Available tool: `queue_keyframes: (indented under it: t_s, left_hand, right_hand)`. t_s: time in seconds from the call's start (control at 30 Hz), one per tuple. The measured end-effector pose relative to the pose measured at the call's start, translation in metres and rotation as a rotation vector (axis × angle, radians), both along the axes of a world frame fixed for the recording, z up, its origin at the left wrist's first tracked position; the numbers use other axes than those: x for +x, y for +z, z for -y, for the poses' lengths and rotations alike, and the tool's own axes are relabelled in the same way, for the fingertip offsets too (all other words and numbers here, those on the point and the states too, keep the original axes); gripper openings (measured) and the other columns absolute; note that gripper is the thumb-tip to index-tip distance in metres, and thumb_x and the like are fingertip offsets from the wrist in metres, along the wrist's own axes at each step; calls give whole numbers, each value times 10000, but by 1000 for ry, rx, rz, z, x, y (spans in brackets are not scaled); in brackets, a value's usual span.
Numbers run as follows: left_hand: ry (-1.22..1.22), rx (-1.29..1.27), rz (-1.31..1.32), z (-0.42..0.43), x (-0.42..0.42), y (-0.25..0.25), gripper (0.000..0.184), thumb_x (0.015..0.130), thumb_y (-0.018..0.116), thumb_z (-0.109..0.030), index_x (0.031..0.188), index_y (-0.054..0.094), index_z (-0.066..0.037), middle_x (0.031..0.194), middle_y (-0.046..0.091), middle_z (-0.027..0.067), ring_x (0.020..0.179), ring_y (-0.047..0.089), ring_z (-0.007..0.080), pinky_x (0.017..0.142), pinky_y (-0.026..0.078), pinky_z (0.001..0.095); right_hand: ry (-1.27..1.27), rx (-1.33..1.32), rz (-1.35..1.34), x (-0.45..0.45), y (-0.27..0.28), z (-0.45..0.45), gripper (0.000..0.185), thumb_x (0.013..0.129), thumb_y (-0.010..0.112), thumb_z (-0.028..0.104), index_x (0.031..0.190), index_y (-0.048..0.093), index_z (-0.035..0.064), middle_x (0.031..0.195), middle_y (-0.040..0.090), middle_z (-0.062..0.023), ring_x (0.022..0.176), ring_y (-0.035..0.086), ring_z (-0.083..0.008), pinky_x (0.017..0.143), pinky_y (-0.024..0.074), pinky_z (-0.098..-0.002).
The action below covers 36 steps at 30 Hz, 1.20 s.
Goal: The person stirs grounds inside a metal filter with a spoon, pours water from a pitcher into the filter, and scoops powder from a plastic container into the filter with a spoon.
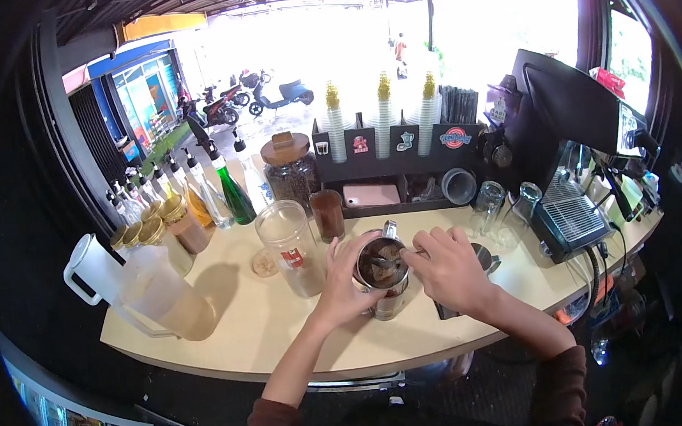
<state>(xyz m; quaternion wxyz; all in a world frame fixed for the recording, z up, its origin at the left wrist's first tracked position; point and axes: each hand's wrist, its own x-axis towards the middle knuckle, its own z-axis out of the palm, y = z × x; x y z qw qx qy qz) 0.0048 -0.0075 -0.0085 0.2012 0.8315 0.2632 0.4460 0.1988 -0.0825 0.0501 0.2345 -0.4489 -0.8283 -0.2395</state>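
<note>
Near the counter's front edge, my left hand [345, 283] wraps around the side of a metal pitcher [358, 268]. Dark brown liquid [382, 274] fills part of it, with paler patches on the surface. My right hand [450, 269] is closed in a pinch at the pitcher's right rim, on what looks like a spoon [387, 262] dipping into the liquid; its handle is mostly covered by my fingers. Left of my left hand stands a clear plastic jar [290, 243] with a red label. A glass of brown drink [328, 216] is just behind.
Pump syrup bottles [233, 190], gold-lidded jars [184, 226] and two pitchers [171, 301] line the left. A coffee bean jar [292, 177] and black cup organizer [396, 163] stand behind. Upside-down glasses [487, 204] and a black machine [575, 218] are at right.
</note>
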Motion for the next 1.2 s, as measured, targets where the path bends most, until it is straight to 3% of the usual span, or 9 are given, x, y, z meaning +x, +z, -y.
queue_keyframes:
  t_s: [0.1, 0.17, 0.4, 0.47, 0.7, 0.87, 0.97, 1.07, 1.2]
  left_hand:
    - [-1, 6, -15, -2, 0, 0, 886, 559, 827, -145, 1352, 431, -168, 1306, 526, 32, 1248, 477, 242, 1149, 114, 531]
    - [-15, -2, 0, -3, -1, -2, 887, 560, 826, -142, 1353, 429, -169, 1305, 526, 34, 1254, 470, 243, 1149, 116, 531]
    - [37, 24, 15, -2, 0, -4, 902, 553, 831, -133, 1356, 421, -173, 1318, 515, 36, 1273, 453, 242, 1149, 123, 531]
    - [41, 27, 26, -2, 0, -4, 911, 547, 837, -133, 1356, 419, -174, 1319, 513, 37, 1277, 451, 241, 1149, 128, 528]
    - [37, 22, 66, -2, 1, -8, 905, 537, 846, -139, 1341, 433, -155, 1309, 517, 54, 1267, 454, 268, 1146, 146, 526]
    - [58, -91, 354, -3, 12, -20, 840, 526, 867, -168, 1263, 475, -82, 1240, 541, 96, 1175, 489, 303, 1055, 316, 461]
    - [83, -30, 363, -3, 14, -19, 812, 533, 869, -170, 1240, 484, -67, 1218, 544, 105, 1141, 494, 311, 1001, 361, 431]
    - [93, -45, 369, 0, 15, -18, 810, 532, 871, -170, 1237, 485, -63, 1227, 542, 109, 1153, 490, 308, 1008, 356, 428]
    - [102, -21, 378, 2, 16, -18, 814, 537, 871, -171, 1242, 480, -60, 1227, 543, 112, 1155, 489, 310, 1009, 353, 428]
  right_hand:
    - [83, -14, 17, -3, 3, 4, 278, 679, 611, 22, 949, 640, 80, 880, 496, -44, 823, 503, -202, 713, 340, -355]
    - [24, -24, 123, -4, 5, 5, 204, 676, 626, 105, 875, 600, 73, 922, 502, -48, 872, 509, -202, 716, 357, -349]
    - [81, -19, 158, -4, 7, 4, 213, 679, 625, 117, 881, 592, 59, 897, 504, -46, 848, 506, -193, 701, 357, -345]
    - [44, 36, 75, -1, 8, 1, 301, 647, 622, 35, 948, 623, 46, 864, 490, -48, 811, 501, -202, 704, 352, -358]
    - [36, 64, 168, -2, 11, 7, 359, 643, 629, 89, 998, 614, 29, 900, 512, -44, 830, 509, -191, 734, 366, -347]
    - [53, 218, 294, -4, 13, 12, 324, 694, 614, 125, 999, 627, 14, 909, 544, -36, 802, 520, -162, 701, 375, -332]
    - [130, 210, 322, -4, 8, 10, 299, 722, 605, 145, 989, 632, 13, 895, 546, -28, 780, 519, -151, 688, 373, -321]
    - [119, 291, 321, -7, 8, 10, 195, 708, 599, 170, 857, 627, 47, 921, 548, -48, 835, 537, -150, 661, 385, -301]
    - [88, 270, 312, -7, 9, 11, 197, 706, 601, 166, 859, 627, 45, 917, 548, -48, 823, 537, -152, 669, 394, -307]
